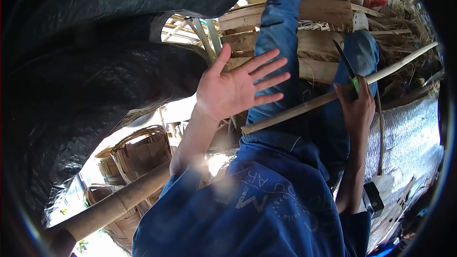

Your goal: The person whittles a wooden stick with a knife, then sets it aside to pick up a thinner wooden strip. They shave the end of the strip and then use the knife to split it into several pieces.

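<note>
My left hand [243,81] is raised over my lap, palm showing, fingers and thumb spread, with nothing in it. My right hand [357,102] is closed on a knife [343,58] near my right knee. The knife has a dark blade that points up and away, and a bit of green handle shows between my fingers. A long, pale wooden stick [295,110] lies slantwise across my thighs and passes by my right hand. Its near end rests by my waist, below my left hand.
Woven baskets [140,154] stand at the lower left, behind a thick bamboo pole [107,209]. Black plastic sheeting [85,90] hangs on the left. Wooden slats [319,9] lie beyond my legs. Silvery foil sheeting [409,133] covers the right side.
</note>
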Available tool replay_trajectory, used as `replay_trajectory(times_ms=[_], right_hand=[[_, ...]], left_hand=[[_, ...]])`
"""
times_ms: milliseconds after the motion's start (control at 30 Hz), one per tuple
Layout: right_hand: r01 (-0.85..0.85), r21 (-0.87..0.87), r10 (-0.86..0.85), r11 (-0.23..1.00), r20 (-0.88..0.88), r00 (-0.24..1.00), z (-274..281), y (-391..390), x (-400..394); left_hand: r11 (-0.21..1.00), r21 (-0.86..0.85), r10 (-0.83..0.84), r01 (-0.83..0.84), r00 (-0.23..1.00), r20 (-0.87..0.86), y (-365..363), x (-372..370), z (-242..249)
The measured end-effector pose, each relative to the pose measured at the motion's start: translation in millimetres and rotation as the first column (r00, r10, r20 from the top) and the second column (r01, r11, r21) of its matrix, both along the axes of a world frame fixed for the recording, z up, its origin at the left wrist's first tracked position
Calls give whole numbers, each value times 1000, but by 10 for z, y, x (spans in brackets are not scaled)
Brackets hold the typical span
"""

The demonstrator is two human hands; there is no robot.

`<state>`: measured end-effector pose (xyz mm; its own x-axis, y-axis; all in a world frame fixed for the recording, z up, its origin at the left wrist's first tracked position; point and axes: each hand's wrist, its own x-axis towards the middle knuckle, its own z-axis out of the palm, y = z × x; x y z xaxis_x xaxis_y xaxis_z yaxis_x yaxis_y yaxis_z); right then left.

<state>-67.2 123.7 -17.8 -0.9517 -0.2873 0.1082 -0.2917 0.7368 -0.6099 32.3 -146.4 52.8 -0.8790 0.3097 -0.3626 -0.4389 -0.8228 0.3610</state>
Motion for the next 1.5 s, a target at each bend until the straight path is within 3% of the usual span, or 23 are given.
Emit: replay_trajectory(times_ms=[33,167,567,600,667,700,733,767,800,867,967,1000,1033,1100,1167,1233,1300,1433,1500], right_hand=[[6,25,-7,1000,19,1000,6,1,-11],[9,44,-10,999,29,1000,46,1,-2],[20,-12,-19,1000,28,999,14,32,1],[35,-1,-35,999,26,999,0,26,6],[26,-7,-26,1000,8,1000,-25,57,0],[23,-35,-21,999,51,998,-38,77,-12],[29,-59,-23,998,94,995,-50,93,-9],[37,-53,-32,998,86,996,-47,95,-11],[9,-76,-5,997,62,998,1,107,-15],[13,-114,-13,993,6,1000,-51,167,22],[-35,-201,54,979,93,994,61,243,93],[-81,-176,97,981,86,992,77,283,131],[-132,-157,146,979,82,986,83,307,166],[-188,-101,193,977,40,980,102,335,229],[-249,-55,250,967,7,968,147,306,281],[-276,9,271,961,165,948,273,230,315],[-284,2,278,959,209,938,278,153,324],[-272,-112,294,956,300,908,264,44,369],[-264,-159,304,951,347,887,310,15,404]], left_hand=[[989,141,43,-39,999,-22,40,-21,9],[969,247,50,-26,995,-92,231,-99,-13],[910,382,216,-161,971,-105,531,-328,53],[935,312,205,-171,975,-82,543,-324,60],[984,-169,27,-50,991,-133,552,-256,-161],[794,-608,-53,0,996,-69,669,-163,-250],[386,-918,-269,91,963,-18,782,-38,-428],[216,-968,-363,128,931,42,917,60,-353],[-51,-998,-473,30,879,51,989,146,-394],[96,-985,-424,146,901,93,1039,232,-494],[-68,-998,-371,-16,929,10,876,353,-541],[-132,-988,-349,79,929,121,805,362,-431],[-118,-993,-344,8,938,48,728,407,-421],[-198,-980,-402,31,909,110,579,439,-304],[-143,-984,-346,101,927,146,486,519,-303],[-84,-981,-288,175,938,192,455,519,-281],[-281,-957,-328,74,930,168,461,486,-244],[-233,-972,-248,36,964,95,514,492,-302],[-273,-960,-331,-66,943,29,526,445,-287]])
